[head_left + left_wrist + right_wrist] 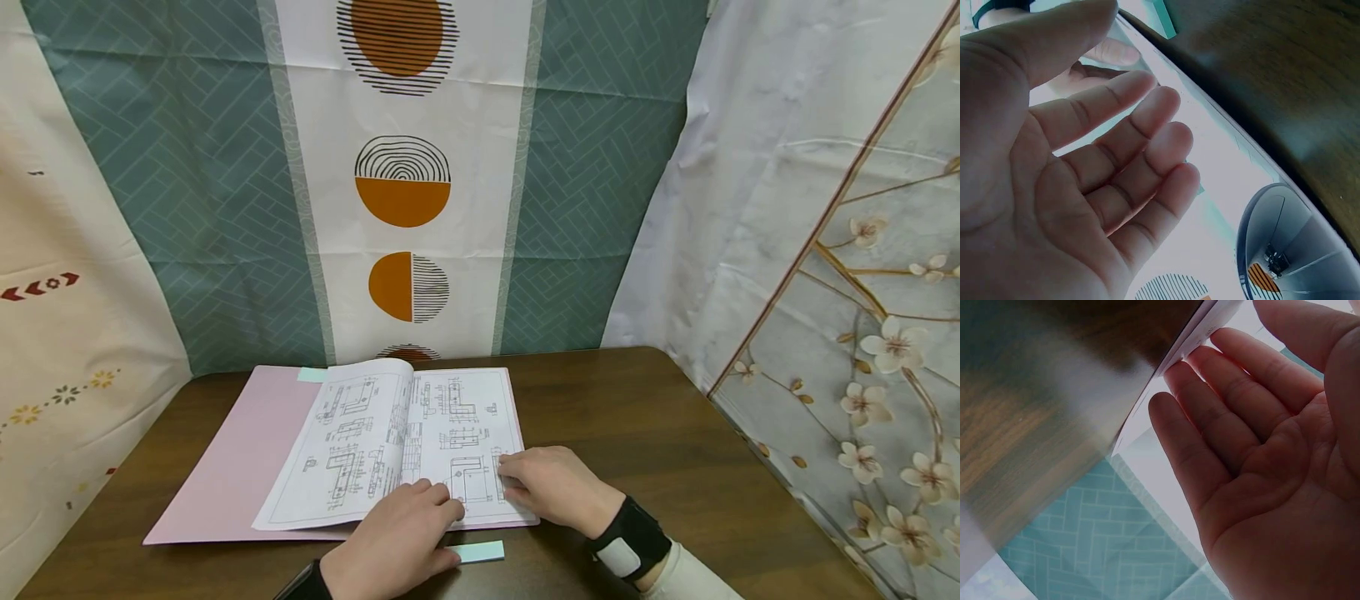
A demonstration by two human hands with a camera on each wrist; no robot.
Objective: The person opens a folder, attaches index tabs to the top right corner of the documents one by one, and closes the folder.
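A pink folder [217,467] lies spread on the table with white sheets of technical drawings in it. Its left-hand page [341,446] curves up off the folder, and the right-hand page [480,433] lies flatter. My left hand [401,533] is over the lower edge of the pages near the fold, its fingers loosely bent with nothing held in the left wrist view. My right hand [555,483] touches the right-hand page near its right edge; in the right wrist view its fingers [1229,394] are nearly straight. Beside the left thumb lies a mint-green strip [480,552].
The brown wooden table [600,408] extends to the right of the folder. A second mint-green piece [312,375] sits at the folder's top edge. Patterned cloths hang behind and on both sides, including a green one [600,167] at the back.
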